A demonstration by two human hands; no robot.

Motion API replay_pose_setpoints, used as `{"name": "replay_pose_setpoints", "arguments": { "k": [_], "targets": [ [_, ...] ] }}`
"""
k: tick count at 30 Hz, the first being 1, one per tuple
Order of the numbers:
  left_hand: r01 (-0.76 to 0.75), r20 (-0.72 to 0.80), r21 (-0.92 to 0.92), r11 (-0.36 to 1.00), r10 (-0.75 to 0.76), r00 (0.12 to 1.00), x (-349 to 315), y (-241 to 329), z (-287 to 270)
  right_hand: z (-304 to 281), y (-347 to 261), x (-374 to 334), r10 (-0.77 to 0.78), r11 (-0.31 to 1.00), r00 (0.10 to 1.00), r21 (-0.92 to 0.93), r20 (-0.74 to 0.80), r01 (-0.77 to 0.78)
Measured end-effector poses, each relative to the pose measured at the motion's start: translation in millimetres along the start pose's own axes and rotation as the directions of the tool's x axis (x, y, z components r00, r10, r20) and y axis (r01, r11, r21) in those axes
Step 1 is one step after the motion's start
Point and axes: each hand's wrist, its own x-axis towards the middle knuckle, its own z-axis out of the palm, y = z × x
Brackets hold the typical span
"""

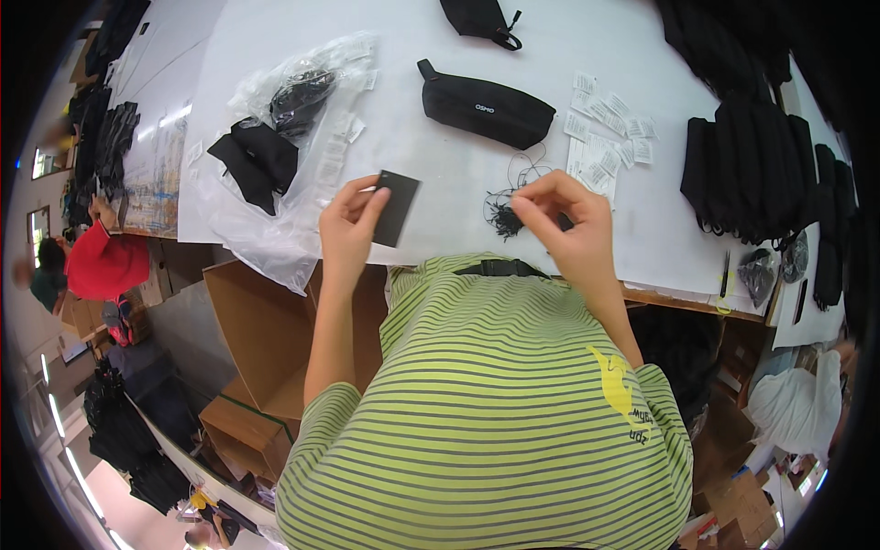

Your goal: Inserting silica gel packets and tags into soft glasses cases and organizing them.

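Between the thumb and fingers of my left hand (344, 225) is a flat black card (397, 211), held upright over the white tabletop (445, 197). My right hand (576, 215) is closed in a pinch beside a tangle of thin black strings (503, 220). Whether a string is between those fingertips is too small to see. Beyond both hands lies a long black zip pouch (486, 108) with a small printed mark. Loose white printed labels (596, 115) are spread to the right of the pouch.
A clear plastic bag (234, 220) with black pouches (255, 160) lies on the left. Another black pouch (472, 20) is at the far edge. Black pouches are stacked (747, 165) on the right. Below the table stands a cardboard box (261, 335); a person in red (105, 261) is at far left.
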Motion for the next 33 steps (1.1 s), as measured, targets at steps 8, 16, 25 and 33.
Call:
{"name": "replay_pose_setpoints", "arguments": {
  "k": [8,16,25,33],
  "targets": [
    [-0.111,0.229,-0.168,0.98,0.148,0.962,-30,69,63,21,-9,5,-0.16,0.939,0.987,-0.306,0.005,0.153],
    [-0.182,0.244,-0.033,0.983,0.185,0.952,-29,60,70,21,-1,3,-0.214,0.918,0.975,-0.353,-0.058,0.18],
    [0.076,0.405,-0.283,0.956,0.047,0.913,-16,58,67,-2,20,16,0.266,0.912,0.931,0.247,0.251,-0.327],
    [0.027,0.451,-0.271,0.962,0.102,0.887,-7,46,82,-5,31,14,0.167,0.863,0.933,0.41,0.318,-0.294]
  ]
}}
